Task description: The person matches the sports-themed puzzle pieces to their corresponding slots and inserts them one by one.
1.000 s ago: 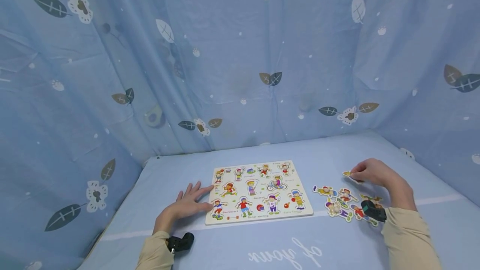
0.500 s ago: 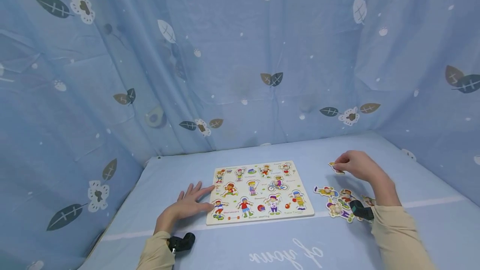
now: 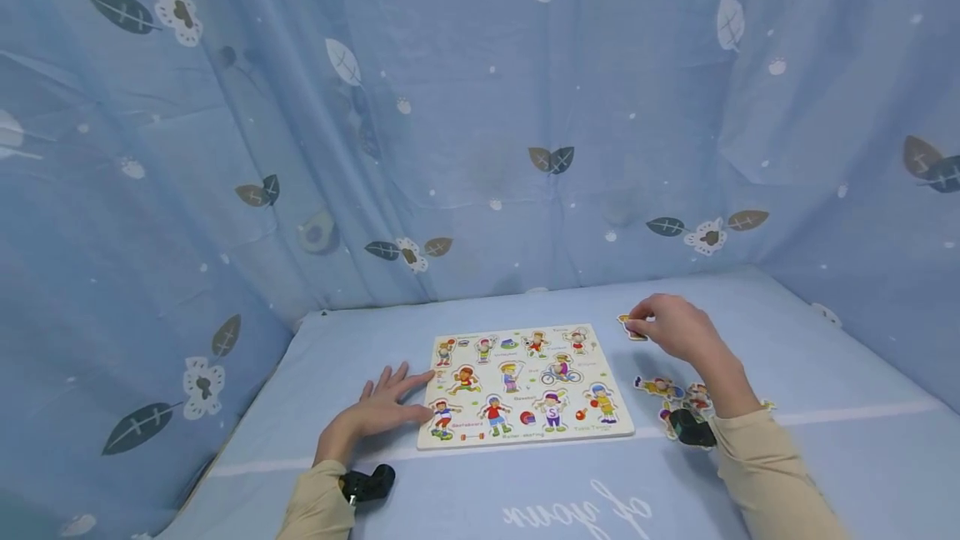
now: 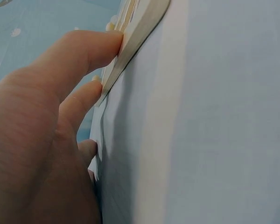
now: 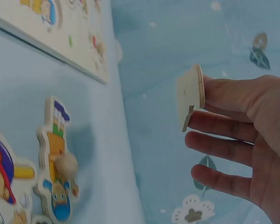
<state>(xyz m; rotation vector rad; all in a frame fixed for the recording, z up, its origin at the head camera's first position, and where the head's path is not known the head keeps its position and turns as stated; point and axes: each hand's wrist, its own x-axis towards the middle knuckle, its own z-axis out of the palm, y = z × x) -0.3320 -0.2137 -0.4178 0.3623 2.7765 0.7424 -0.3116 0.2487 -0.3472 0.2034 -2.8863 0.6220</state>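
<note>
Here a puzzle piece (image 3: 628, 327) is pinched in the right hand (image 3: 671, 328), held aloft just right of the puzzle board (image 3: 525, 382) (board lies leftward); the left hand (image 3: 378, 411), fingers flat, is pressed against its left edge.

1. A puzzle board (image 3: 525, 386) is seen lying flat on the table (image 3: 525, 482), in front of a hanging curtain (image 3: 480, 123).
2. The left hand (image 3: 382, 411) is laid at the board's left edge, fingers touching it.
3. Loose pieces (image 3: 667, 394) are scattered to the board's right.
4. A single piece (image 3: 628, 326) is held by the right hand (image 3: 671, 327) just beyond the board's far right corner, behind the loose pieces.
</note>
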